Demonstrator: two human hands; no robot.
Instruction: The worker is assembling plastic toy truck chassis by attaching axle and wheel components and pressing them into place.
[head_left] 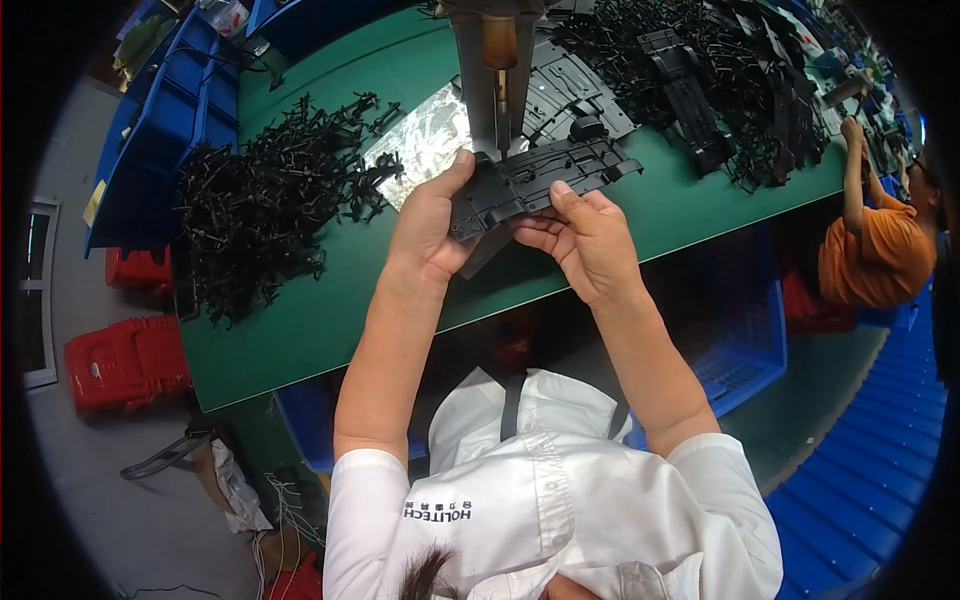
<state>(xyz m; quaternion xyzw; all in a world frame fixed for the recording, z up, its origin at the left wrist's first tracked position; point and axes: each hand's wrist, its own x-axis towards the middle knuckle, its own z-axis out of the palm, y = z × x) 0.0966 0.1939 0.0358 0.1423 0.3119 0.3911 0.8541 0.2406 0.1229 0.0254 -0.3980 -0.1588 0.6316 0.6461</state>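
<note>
ribbed black plastic plate [548,178] up over the green worktop [310,345], right by a slim upright metal tool [504,118] | left hand [430,225] gripping its left end, right hand [590,240] its near edge | looks mid-job tbh, can't tell what's done | loads of spindly black plastic pieces [255,205] lying loose

The left hand [430,225] hides its fingers beneath a black panel [535,186]; the top edge crops a vertical tool [503,90]; heaped parts [265,190] lie too small to tell apart; a co-worker [872,255] is clipped by the dark rim; a blue crate [738,368] is partly hidden by the tabletop [690,208].
</note>
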